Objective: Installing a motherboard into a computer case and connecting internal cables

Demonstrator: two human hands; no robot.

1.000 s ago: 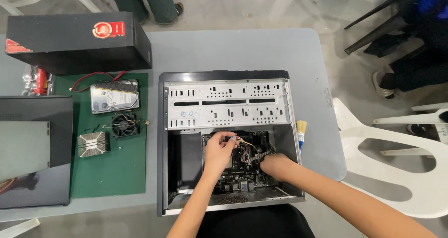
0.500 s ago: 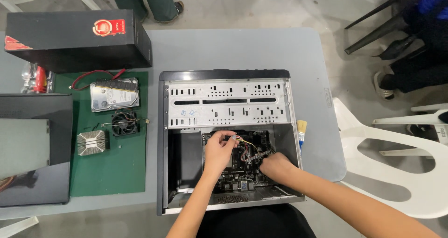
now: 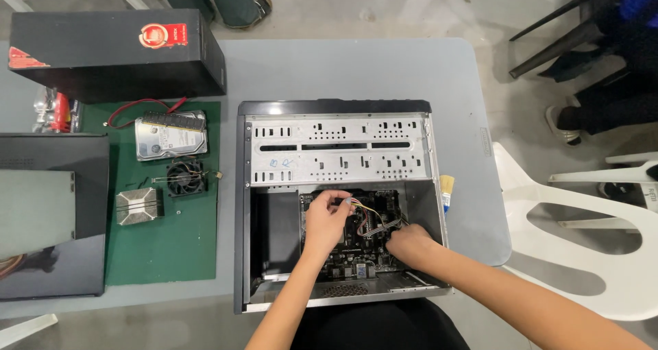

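An open desktop computer case (image 3: 336, 151) lies on its side on a grey table. Both my hands reach into its lower half, over the black motherboard (image 3: 356, 254). My left hand (image 3: 325, 220) pinches the end of a bundle of thin coloured wires (image 3: 370, 216) near the board's upper edge. My right hand (image 3: 408, 244) rests curled on the board at the right, fingertips at the lower end of the same wires; what it grips is hidden.
On a green mat (image 3: 164, 247) left of the case lie a hard drive (image 3: 170, 136), a small black fan (image 3: 186, 177) and a metal heatsink (image 3: 139, 206). A black box (image 3: 116, 52) stands behind; a dark panel (image 3: 48, 220) lies far left. A brush (image 3: 446, 189), white chair (image 3: 582, 233).
My left hand's fingers have shifted slightly on the wires; my right hand has edged a little along the board. Nothing else moved.
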